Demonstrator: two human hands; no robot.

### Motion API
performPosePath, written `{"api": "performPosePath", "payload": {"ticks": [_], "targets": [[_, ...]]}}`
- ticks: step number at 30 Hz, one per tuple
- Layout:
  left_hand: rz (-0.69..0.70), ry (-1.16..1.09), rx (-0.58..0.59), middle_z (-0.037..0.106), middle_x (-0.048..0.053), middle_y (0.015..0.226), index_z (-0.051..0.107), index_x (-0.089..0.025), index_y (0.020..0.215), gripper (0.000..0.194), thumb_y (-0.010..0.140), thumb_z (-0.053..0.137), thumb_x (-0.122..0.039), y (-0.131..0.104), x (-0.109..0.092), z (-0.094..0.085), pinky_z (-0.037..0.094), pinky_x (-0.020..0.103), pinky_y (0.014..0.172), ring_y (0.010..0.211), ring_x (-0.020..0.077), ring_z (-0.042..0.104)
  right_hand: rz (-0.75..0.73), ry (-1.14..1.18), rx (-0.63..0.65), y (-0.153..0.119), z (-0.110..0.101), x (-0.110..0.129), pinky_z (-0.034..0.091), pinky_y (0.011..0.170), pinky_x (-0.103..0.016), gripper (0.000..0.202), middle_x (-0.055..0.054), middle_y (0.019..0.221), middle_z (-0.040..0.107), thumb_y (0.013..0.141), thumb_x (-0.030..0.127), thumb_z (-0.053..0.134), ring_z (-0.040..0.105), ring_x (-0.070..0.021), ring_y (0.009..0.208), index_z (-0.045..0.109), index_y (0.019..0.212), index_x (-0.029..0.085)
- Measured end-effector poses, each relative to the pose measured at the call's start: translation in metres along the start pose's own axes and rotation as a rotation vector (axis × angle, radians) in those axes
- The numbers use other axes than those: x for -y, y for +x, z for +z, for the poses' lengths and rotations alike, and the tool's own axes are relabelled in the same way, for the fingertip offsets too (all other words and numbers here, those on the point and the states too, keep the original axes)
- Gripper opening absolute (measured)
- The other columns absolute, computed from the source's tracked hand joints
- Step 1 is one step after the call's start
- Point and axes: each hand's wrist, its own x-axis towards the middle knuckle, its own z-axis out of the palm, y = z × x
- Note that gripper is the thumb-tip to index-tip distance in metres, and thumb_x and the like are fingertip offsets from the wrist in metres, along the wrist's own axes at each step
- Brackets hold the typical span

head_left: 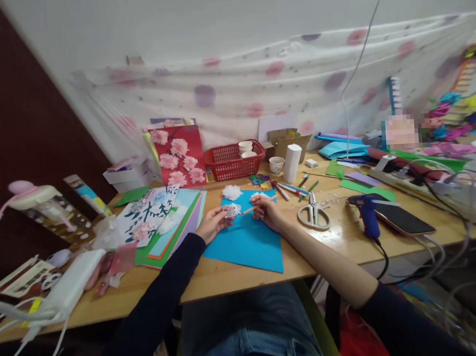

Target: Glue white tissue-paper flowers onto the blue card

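Observation:
A small white ruffled paper flower (233, 210) is pinched in the fingers of my left hand (214, 224). My right hand (269, 213) is closed round a thin pencil-like stick (248, 210), whose lower end points left at that flower. I cannot tell whether the tip touches it. Beneath both hands lies a bright blue sheet (245, 253). Another white ruffled flower (231, 191) sits at the sheet's far left corner. Just behind my right fingers is a further white flower (259, 195), partly hidden.
Scissors (313, 215) lie right of the sheet, near a blue glue gun (368, 215) and a phone (404, 216). Behind stand a red basket (225, 170) and a red card with pink flowers (182, 154). Stacked coloured papers (192, 224) and a power bank (77, 282) lie left.

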Motion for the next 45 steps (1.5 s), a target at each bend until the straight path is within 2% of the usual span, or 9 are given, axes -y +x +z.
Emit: {"api": "performPosePath", "payload": {"ticks": [6, 11, 14, 19, 24, 31, 35, 42, 45], "targets": [[-0.008, 0.015, 0.057, 0.074, 0.009, 0.097, 0.072, -0.014, 0.096, 0.012, 0.084, 0.072, -0.015, -0.002, 0.001, 0.003, 0.057, 0.023, 0.06, 0.077, 0.0167, 0.073, 0.051, 0.006, 0.03, -0.005, 0.005, 0.003, 0.034, 0.047, -0.024, 0.014, 0.011, 0.041, 0.034, 0.067, 0.021, 0.062, 0.03, -0.0096, 0.039, 0.054, 0.079, 0.022], [0.002, 0.048, 0.134, 0.072, 0.011, 0.108, 0.072, -0.015, 0.102, 0.025, 0.08, 0.079, -0.024, -0.006, 0.002, 0.004, 0.052, 0.019, 0.049, 0.078, 0.0191, 0.074, 0.059, 0.034, 0.019, -0.005, 0.009, 0.0, 0.036, 0.048, -0.024, 0.015, 0.01, 0.042, 0.038, 0.068, 0.021, 0.064, 0.033, -0.0103, 0.041, 0.057, 0.081, 0.021], [-0.01, 0.046, 0.185, 0.071, 0.013, 0.113, 0.072, -0.014, 0.104, 0.03, 0.078, 0.08, -0.029, -0.007, 0.004, 0.005, 0.056, 0.023, 0.056, 0.084, 0.022, 0.074, 0.051, 0.057, 0.007, -0.004, 0.011, -0.001, 0.039, 0.049, -0.024, 0.017, 0.009, 0.043, 0.041, 0.068, 0.022, 0.065, 0.036, -0.0104, 0.043, 0.058, 0.083, 0.021], [-0.015, 0.022, 0.218, 0.072, 0.01, 0.112, 0.073, -0.015, 0.1, 0.033, 0.075, 0.084, -0.032, -0.006, 0.006, 0.003, 0.059, 0.027, 0.069, 0.084, 0.0188, 0.073, 0.061, 0.099, -0.003, -0.004, 0.013, -0.001, 0.038, 0.049, -0.023, 0.018, 0.009, 0.043, 0.041, 0.067, 0.021, 0.067, 0.036, -0.01, 0.043, 0.059, 0.082, 0.021], [-0.033, 0.024, 0.246, 0.07, 0.003, 0.076, 0.075, -0.014, 0.101, 0.04, 0.069, 0.087, -0.036, -0.007, 0.005, -0.001, 0.056, 0.025, 0.061, 0.059, 0.0113, 0.065, 0.066, 0.151, -0.014, -0.003, 0.01, 0.0, 0.036, 0.048, -0.022, 0.015, 0.009, 0.044, 0.039, 0.067, 0.021, 0.068, 0.035, -0.0093, 0.044, 0.06, 0.081, 0.02], [0.01, 0.024, 0.197, 0.074, 0.009, 0.093, 0.077, -0.011, 0.09, 0.027, 0.074, 0.083, -0.032, -0.005, 0.004, -0.001, 0.056, 0.031, 0.079, 0.079, 0.015, 0.067, 0.087, 0.182, -0.04, -0.001, 0.006, 0.001, 0.038, 0.049, -0.022, 0.017, 0.01, 0.044, 0.038, 0.065, 0.019, 0.067, 0.033, -0.0091, 0.044, 0.059, 0.08, 0.021], [0.037, 0.043, 0.164, 0.075, 0.008, 0.086, 0.076, -0.01, 0.084, 0.03, 0.068, 0.087, -0.033, -0.002, 0.005, -0.003, 0.056, 0.03, 0.078, 0.072, 0.0135, 0.066, 0.086, 0.167, -0.053, -0.001, 0.005, 0.002, 0.037, 0.049, -0.021, 0.017, 0.01, 0.043, 0.037, 0.066, 0.02, 0.066, 0.033, -0.0088, 0.043, 0.056, 0.08, 0.022], [0.01, 0.127, 0.179, 0.077, 0.005, 0.078, 0.062, -0.013, 0.118, 0.06, 0.067, 0.089, -0.029, -0.004, 0.003, -0.004, 0.058, 0.03, 0.071, 0.066, 0.0156, 0.071, 0.13, 0.078, -0.024, -0.002, 0.007, 0.001, 0.034, 0.046, -0.023, 0.023, 0.01, 0.042, 0.04, 0.064, 0.017, 0.062, 0.033, -0.0095, 0.04, 0.059, 0.087, 0.02], [-0.022, 0.16, 0.208, 0.078, 0.009, 0.081, 0.06, -0.012, 0.112, 0.056, 0.068, 0.089, -0.03, -0.004, 0.0, -0.005, 0.059, 0.032, 0.071, 0.068, 0.018, 0.073, 0.128, 0.041, -0.013, -0.002, 0.007, 0.001, 0.034, 0.046, -0.023, 0.024, 0.011, 0.041, 0.037, 0.064, 0.017, 0.06, 0.031, -0.0094, 0.038, 0.058, 0.088, 0.02]]}}
